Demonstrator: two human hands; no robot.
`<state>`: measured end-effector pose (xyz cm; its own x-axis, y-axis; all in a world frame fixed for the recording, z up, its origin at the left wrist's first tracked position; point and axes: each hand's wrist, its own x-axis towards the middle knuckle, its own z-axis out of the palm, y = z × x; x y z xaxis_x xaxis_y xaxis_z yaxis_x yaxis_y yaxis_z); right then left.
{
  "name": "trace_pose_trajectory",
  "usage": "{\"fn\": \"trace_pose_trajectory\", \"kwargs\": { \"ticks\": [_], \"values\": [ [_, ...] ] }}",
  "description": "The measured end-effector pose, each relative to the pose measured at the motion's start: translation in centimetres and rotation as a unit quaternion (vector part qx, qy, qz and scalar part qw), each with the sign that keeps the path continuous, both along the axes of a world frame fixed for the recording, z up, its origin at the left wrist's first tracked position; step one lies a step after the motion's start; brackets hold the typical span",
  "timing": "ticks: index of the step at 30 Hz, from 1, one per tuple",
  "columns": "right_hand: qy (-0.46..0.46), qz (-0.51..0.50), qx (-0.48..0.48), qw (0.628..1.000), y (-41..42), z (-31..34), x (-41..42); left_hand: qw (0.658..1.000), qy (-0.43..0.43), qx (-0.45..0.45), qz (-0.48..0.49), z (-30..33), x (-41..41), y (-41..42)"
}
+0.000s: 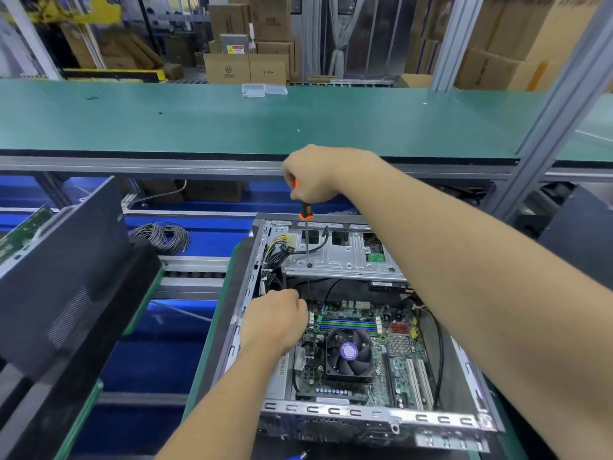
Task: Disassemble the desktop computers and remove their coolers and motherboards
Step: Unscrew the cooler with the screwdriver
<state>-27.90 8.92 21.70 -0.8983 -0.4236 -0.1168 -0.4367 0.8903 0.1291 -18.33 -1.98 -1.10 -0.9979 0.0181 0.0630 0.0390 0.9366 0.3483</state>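
I have my right hand [315, 174] clenched round the orange-and-black handle of a long-shafted screwdriver [307, 234], holding it upright above the open grey metal desktop computer case [335, 411]. The thin shaft drops straight down from that hand, past the silver metal drive cage [345, 260] at the far end of the case, and its tip goes out of sight just beyond my left hand [277, 322].

My left hand sits low inside the case, at its left wall, fingers curled under; I cannot tell whether they pinch anything. Just to the right of that hand lies the green motherboard [403, 366], flat on the case floor. On it, close below and right of the left hand, stands the black square cooler fan with a purple round label [349, 355]. Beyond the fan runs a row of blue and black memory slots [348, 325]. A bundle of black, yellow and white cables [277, 252] hangs at the case's far-left corner, between my two hands. A black cable [439, 353] runs along the right side under my right forearm.

The case rests on a green-edged black tray [212, 343]. Left of my left hand a second dark grey computer case [66, 277] stands on its own tray, and a coil of grey wire [162, 237] lies beyond it. Past my right hand stretches a long green surface [166, 121] carrying a small clear plastic box [253, 90].
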Motion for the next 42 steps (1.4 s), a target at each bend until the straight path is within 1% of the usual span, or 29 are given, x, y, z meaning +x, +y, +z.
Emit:
{"fn": "trace_pose_trajectory", "kwargs": {
  "ticks": [1, 2, 4, 5, 8, 9, 11, 12, 13, 15, 16, 18, 20, 22, 24, 26, 27, 28, 31, 32, 34, 35, 36, 37, 38, 40, 42],
  "values": [
    [-0.014, 0.004, 0.001, 1.000, 0.0, 0.1, 0.2, 1.000, 0.000, 0.000, -0.001, 0.0, 0.0, 0.0],
    [-0.014, -0.015, 0.008, 1.000, 0.0, 0.2, 0.4, 1.000, -0.001, -0.001, -0.001, 0.0, 0.0, 0.0],
    [0.015, -0.053, -0.003, 0.998, -0.3, -0.1, 0.4, 1.000, -0.002, -0.004, -0.002, 0.0, 0.0, 0.0],
    [0.022, -0.041, -0.017, 0.999, -0.5, -0.3, 0.3, 1.000, -0.003, -0.005, -0.002, 0.0, 0.0, 0.0],
    [-0.017, -0.004, -0.037, 0.999, -0.3, -0.1, 0.3, 1.000, -0.002, -0.003, 0.000, 0.0, 0.0, 0.0],
    [-0.027, -0.012, -0.038, 0.999, 0.1, 0.1, 0.4, 1.000, -0.003, -0.003, 0.000, 0.0, 0.0, 0.0],
    [-0.002, -0.054, -0.019, 0.998, 0.4, 0.3, 0.8, 1.000, -0.004, -0.002, -0.001, -0.1, -0.1, 0.0],
    [0.018, -0.049, -0.012, 0.999, 0.2, 0.2, 0.7, 1.000, -0.003, -0.001, -0.001, -0.1, 0.0, 0.0],
    [0.020, -0.035, -0.012, 0.999, -0.2, 0.1, 0.6, 1.000, -0.002, -0.001, -0.001, 0.0, 0.0, 0.0],
    [-0.013, -0.004, -0.010, 1.000, -0.6, 0.2, 0.7, 1.000, 0.000, 0.000, -0.002, 0.0, 0.1, 0.0],
    [-0.028, -0.004, -0.008, 1.000, -0.5, 0.4, 0.9, 1.000, -0.001, 0.000, -0.003, 0.0, 0.1, 0.0],
    [-0.011, -0.044, 0.001, 0.999, -0.3, 0.5, 1.2, 1.000, -0.002, 0.000, -0.002, 0.0, 0.0, 0.0],
    [0.012, -0.033, 0.004, 0.999, -0.6, 0.2, 1.0, 1.000, 0.000, 0.000, -0.002, 0.1, 0.1, 0.0],
    [-0.017, -0.006, -0.006, 1.000, -0.7, 0.4, 0.9, 1.000, 0.001, 0.003, -0.003, 0.1, 0.1, 0.0],
    [-0.044, -0.023, -0.017, 0.999, -0.1, 0.7, 1.1, 1.000, -0.001, 0.001, -0.004, 0.1, 0.1, 0.0],
    [-0.012, -0.071, -0.025, 0.997, 0.1, 0.5, 1.3, 1.000, -0.002, 0.000, -0.006, 0.0, 0.0, 0.0],
    [0.011, -0.068, -0.017, 0.997, -0.2, 0.2, 1.3, 1.000, -0.002, 0.000, -0.006, 0.0, 0.0, 0.1],
    [0.015, -0.060, -0.021, 0.998, -0.6, -0.1, 1.2, 1.000, -0.002, 0.001, -0.006, 0.0, 0.0, 0.0],
    [-0.029, -0.040, -0.065, 0.997, -0.6, 0.4, 1.5, 1.000, -0.003, 0.000, -0.007, 0.0, 0.1, 0.0],
    [-0.026, -0.045, -0.082, 0.995, -0.3, 0.3, 1.4, 1.000, -0.002, -0.001, -0.008, 0.1, 0.0, 0.0],
    [0.011, -0.091, -0.097, 0.991, 0.2, -0.4, 1.2, 1.000, 0.000, -0.003, -0.012, 0.1, 0.0, 0.0],
    [0.042, -0.112, -0.091, 0.989, 0.0, -0.8, 1.3, 1.000, 0.000, -0.003, -0.012, 0.1, 0.0, 0.0],
    [0.061, -0.112, -0.077, 0.989, -0.5, -1.0, 1.4, 1.000, 0.000, -0.003, -0.011, 0.2, 0.0, 0.0],
    [0.056, -0.093, -0.067, 0.992, -1.0, -1.0, 1.5, 1.000, -0.001, -0.002, -0.009, 0.2, 0.0, 0.0],
    [0.031, -0.074, -0.077, 0.994, -1.3, -0.8, 1.6, 1.000, -0.003, 0.000, -0.008, 0.2, 0.0, 0.0],
    [-0.030, -0.043, -0.113, 0.992, -1.0, 0.1, 1.5, 1.000, -0.002, 0.001, -0.009, 0.2, 0.1, 0.0],
    [-0.054, -0.041, -0.149, 0.987, 0.0, 0.0, 1.3, 1.000, -0.001, -0.001, -0.009, 0.2, 0.1, 0.0]
  ]
}}
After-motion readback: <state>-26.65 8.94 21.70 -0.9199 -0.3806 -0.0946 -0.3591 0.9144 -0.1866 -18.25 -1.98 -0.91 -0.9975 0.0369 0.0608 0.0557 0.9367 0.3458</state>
